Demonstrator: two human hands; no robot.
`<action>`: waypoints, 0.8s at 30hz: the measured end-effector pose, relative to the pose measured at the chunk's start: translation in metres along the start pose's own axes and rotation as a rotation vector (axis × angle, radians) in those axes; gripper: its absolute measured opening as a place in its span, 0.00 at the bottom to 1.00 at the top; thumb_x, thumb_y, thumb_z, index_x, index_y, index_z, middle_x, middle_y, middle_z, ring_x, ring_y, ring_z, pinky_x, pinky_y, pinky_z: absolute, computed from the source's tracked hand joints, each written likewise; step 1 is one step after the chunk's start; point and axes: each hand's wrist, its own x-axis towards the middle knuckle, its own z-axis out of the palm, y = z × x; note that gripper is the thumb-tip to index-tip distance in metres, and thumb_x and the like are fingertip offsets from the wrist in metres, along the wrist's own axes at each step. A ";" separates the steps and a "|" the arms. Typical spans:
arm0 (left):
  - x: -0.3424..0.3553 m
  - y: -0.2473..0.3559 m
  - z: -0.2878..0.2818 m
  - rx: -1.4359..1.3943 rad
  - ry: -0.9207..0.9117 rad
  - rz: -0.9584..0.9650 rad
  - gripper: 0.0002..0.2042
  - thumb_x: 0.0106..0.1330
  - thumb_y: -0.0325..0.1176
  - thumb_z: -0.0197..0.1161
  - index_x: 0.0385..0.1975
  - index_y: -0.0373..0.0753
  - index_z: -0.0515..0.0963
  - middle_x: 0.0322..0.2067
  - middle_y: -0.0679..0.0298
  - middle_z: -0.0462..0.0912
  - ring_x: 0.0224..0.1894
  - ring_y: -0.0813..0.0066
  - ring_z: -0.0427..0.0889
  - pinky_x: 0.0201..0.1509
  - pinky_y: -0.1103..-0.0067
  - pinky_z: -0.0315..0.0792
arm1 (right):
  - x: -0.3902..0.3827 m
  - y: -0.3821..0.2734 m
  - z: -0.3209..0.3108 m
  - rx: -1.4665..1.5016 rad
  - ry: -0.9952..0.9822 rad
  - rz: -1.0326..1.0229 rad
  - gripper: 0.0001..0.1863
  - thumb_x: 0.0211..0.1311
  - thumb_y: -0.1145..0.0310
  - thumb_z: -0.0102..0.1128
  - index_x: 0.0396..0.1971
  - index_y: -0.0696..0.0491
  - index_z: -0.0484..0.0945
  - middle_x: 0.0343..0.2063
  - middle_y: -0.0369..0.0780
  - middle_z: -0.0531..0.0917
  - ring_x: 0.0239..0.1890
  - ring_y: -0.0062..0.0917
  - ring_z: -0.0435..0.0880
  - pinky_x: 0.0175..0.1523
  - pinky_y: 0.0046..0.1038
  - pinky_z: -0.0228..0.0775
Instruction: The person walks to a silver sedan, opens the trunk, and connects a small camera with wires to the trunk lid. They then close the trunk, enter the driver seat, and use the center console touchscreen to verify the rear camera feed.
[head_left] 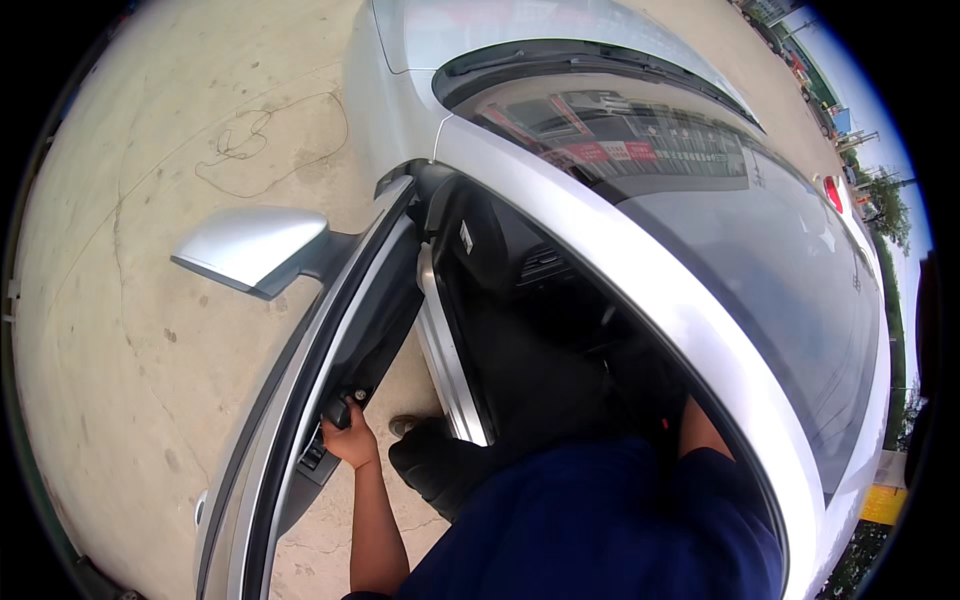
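one of your hands, the left hand, curls around a dark grip on the inner side of the open car door; your right hand is out of sight inside the cabin, so its state cannot be told. past the door juts a silver side mirror, then come windscreen and hood.

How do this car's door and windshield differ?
The door stands open; the windshield sits fixed in its frame. The door looks narrow from here; the windshield, broad and full of reflections. The left hand holds the door, not the windshield. Both belong to the silver car.
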 end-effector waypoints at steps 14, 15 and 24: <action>-0.004 -0.038 0.049 0.149 0.448 0.101 0.19 0.66 0.38 0.76 0.49 0.31 0.84 0.30 0.57 0.90 0.31 0.69 0.88 0.41 0.72 0.80 | 0.305 0.001 -0.035 -0.818 0.145 -1.361 0.16 0.77 0.58 0.57 0.50 0.56 0.83 0.45 0.40 0.88 0.42 0.30 0.88 0.49 0.35 0.81; -0.001 -0.042 0.050 0.138 0.457 0.089 0.21 0.66 0.40 0.76 0.51 0.30 0.84 0.32 0.55 0.90 0.33 0.68 0.89 0.43 0.73 0.80 | 0.317 -0.002 -0.044 -0.783 0.117 -1.345 0.16 0.78 0.59 0.55 0.51 0.56 0.82 0.47 0.41 0.89 0.45 0.31 0.88 0.54 0.34 0.82; 0.018 -0.068 0.030 0.188 0.346 0.121 0.37 0.69 0.55 0.71 0.69 0.30 0.76 0.49 0.50 0.91 0.54 0.63 0.90 0.62 0.73 0.77 | 0.134 -0.018 0.020 0.601 -0.703 -0.469 0.17 0.77 0.52 0.49 0.31 0.48 0.74 0.25 0.33 0.74 0.28 0.23 0.73 0.38 0.27 0.70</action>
